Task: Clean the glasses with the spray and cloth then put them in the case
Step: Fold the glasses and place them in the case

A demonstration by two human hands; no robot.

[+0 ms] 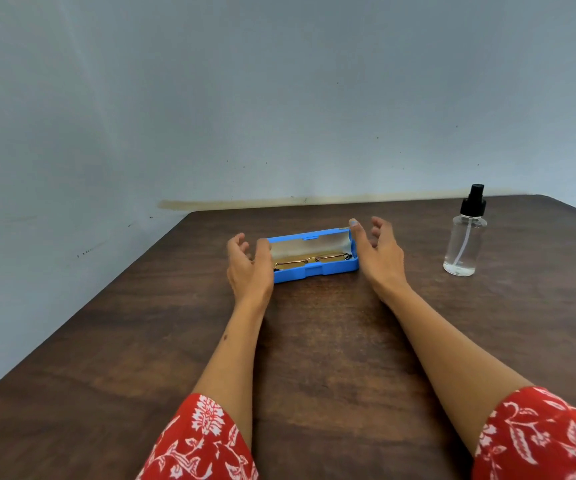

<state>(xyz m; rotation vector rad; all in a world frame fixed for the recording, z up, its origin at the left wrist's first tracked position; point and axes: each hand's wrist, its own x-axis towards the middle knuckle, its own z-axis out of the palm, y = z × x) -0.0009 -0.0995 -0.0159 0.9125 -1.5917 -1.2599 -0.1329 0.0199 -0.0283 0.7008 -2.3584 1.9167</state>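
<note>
— What's the room like from where you stand?

— Plain. A pale blue-grey wall [279,98] with a few dark specks and a yellowish stain along the bottom, where it meets the far edge of the table [314,358]. The table is dark brown wood grain, mostly bare, with its corner off beyond the left hand.

— And the hands?

— Both stretched out over the table, in red sleeves [203,441] with a white flower print. The left hand [250,268] is loosely open, fingers curled, thumb by the left end of the case [314,270]. The right hand [378,251] is open too, fingers spread and slightly bent, thumb at the case's right end. Neither grips anything; whether the thumbs actually touch the case I can't tell.

— So the case sits between them?

— Yes, a blue case lying lengthwise between the two hands, its lid standing open at the far side, pale lining showing. The glasses [312,260], thin gold-coloured frame, lie folded inside it.

— Anything else on the table?

— A clear spray bottle [465,240] with a black pump top, standing upright well off to the right of the right hand, near the table's far edge.
</note>
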